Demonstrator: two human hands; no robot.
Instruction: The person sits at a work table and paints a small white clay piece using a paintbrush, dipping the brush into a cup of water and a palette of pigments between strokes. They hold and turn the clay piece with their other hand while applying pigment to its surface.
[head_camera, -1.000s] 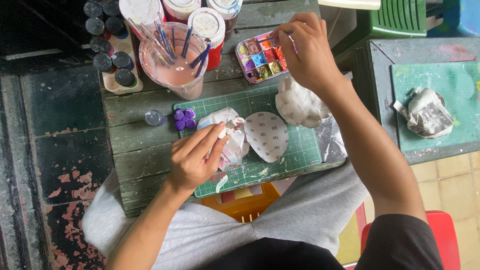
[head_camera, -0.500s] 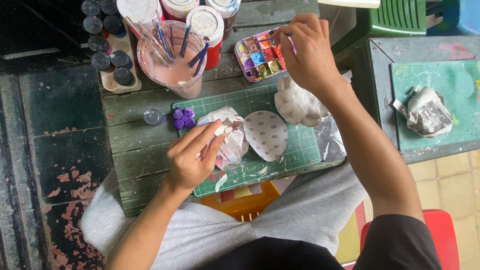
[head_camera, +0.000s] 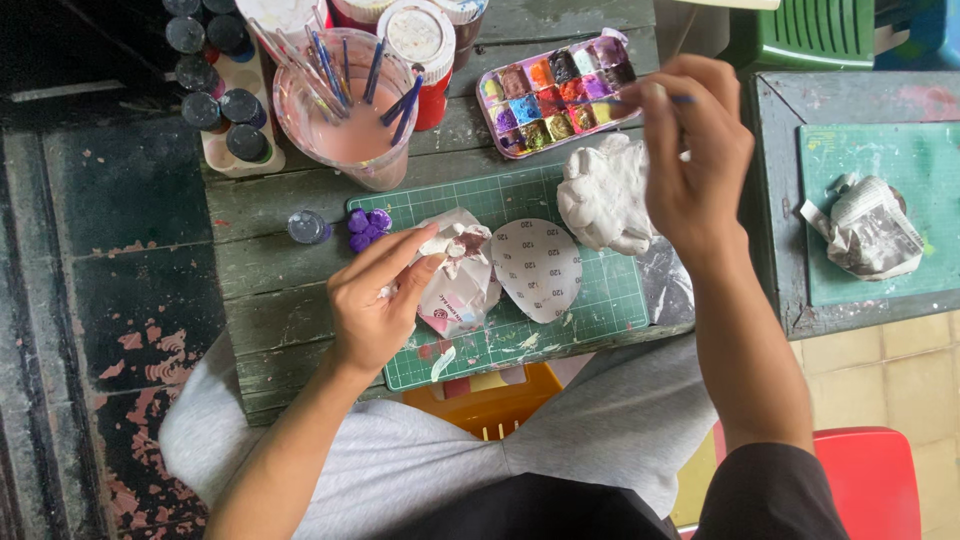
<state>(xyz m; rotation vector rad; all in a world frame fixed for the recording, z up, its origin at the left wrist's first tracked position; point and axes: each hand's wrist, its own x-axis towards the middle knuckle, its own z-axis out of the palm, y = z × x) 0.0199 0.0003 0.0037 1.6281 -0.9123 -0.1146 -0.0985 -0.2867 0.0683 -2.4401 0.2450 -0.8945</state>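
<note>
My left hand (head_camera: 378, 300) rests on the green cutting mat (head_camera: 600, 300) and pinches a small white clay piece (head_camera: 443, 243) over a crumpled white paper (head_camera: 455, 290). My right hand (head_camera: 695, 160) grips a thin paintbrush (head_camera: 655, 98) whose tip points toward the paint palette (head_camera: 555, 92) of several coloured wells. Below that hand lies a lumpy white clay figure (head_camera: 605, 195). An oval sheet of sandpaper (head_camera: 540, 268) lies between the two hands.
A clear cup of pinkish water with several brushes (head_camera: 345, 115) stands at the back left, beside paint jars (head_camera: 225, 95) and red-and-white tubs (head_camera: 420, 40). Small purple clay bits (head_camera: 365, 225) lie on the mat. A second mat with crumpled paper (head_camera: 870, 230) is at right.
My right hand has pulled back from the palette toward me, lifting the brush off the wells. My left hand keeps its pinch on the small clay piece.
</note>
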